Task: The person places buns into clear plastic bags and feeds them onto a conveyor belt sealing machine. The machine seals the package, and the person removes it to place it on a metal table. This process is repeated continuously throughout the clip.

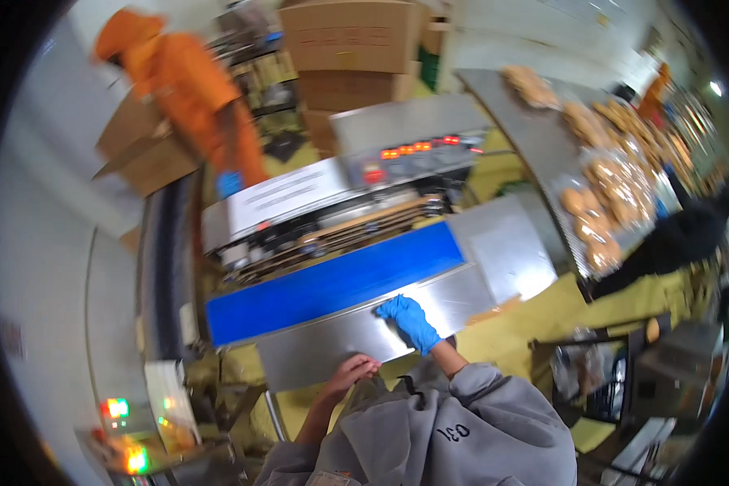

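My right hand [413,324], in a blue glove, rests on the bare metal plate [324,350] in front of the blue conveyor belt [332,283]. Its fingers point left, a little apart, and no held object shows. My left hand [355,371] is bare and hovers at the plate's near edge, its fingers curled together around nothing visible. Behind the belt stands a sealing machine [413,162] with red lit displays, and a white printed sheet [287,194] lies on its top left. The belt carries no package.
Bags of round tan food [616,194] lie on a steel table [514,113] at right, where a dark-clothed person [672,231] stands. A person in orange [190,89] is by an open carton [150,154] at far left. Stacked cartons [348,40] stand behind the machine.
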Action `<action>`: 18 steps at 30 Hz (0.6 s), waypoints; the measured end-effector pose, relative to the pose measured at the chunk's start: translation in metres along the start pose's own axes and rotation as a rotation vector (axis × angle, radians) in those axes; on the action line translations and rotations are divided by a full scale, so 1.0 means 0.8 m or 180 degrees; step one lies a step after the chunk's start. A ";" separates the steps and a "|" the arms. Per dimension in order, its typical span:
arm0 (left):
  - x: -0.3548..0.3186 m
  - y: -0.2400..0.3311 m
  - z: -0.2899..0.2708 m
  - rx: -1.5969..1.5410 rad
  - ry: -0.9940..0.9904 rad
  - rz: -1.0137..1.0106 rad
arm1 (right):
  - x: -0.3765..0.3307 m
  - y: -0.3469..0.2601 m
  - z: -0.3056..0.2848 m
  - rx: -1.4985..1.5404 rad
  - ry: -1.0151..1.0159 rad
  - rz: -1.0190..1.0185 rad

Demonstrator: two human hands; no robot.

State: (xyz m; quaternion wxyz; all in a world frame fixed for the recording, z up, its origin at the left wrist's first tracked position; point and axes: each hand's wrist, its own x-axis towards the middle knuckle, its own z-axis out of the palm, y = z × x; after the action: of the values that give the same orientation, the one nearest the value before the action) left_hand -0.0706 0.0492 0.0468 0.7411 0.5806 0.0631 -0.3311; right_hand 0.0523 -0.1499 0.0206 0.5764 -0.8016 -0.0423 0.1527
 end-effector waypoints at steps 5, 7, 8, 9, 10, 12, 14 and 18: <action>0.202 0.091 0.134 0.0722 -0.0861 0.0360 | 0.004 0.043 -0.311 -0.0026 0.1880 0.0012; 0.270 0.109 0.180 0.0859 -0.0859 0.0392 | 0.010 0.062 -0.444 -0.1260 0.2493 0.0299; 0.298 0.118 0.205 0.0822 -0.0739 0.0353 | 0.007 0.045 -0.498 -0.1636 0.2670 0.0348; 0.331 0.130 0.244 0.0823 -0.0727 0.0307 | 0.003 0.092 -0.577 -0.2015 0.2888 0.0270; 0.355 0.137 0.271 0.0816 -0.0610 0.0235 | 0.001 0.094 -0.621 -0.2791 0.3082 0.0404; 0.419 0.142 0.332 0.0741 -0.0753 0.0150 | -0.010 0.171 -0.717 -0.4152 0.3645 0.0337; 0.473 0.139 0.382 0.0634 -0.0699 0.0011 | -0.005 0.153 -0.719 -0.3342 0.2934 0.0687; 0.588 0.112 0.494 -0.0661 -0.0517 -0.0395 | -0.031 0.137 -0.702 -0.2974 0.2414 0.0618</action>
State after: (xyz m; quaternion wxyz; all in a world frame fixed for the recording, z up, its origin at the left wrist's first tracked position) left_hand 0.2283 -0.4947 0.0208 0.7779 0.4671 0.0725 -0.4140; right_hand 0.1815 -0.7041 0.0847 0.1221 -0.9685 0.1766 -0.1262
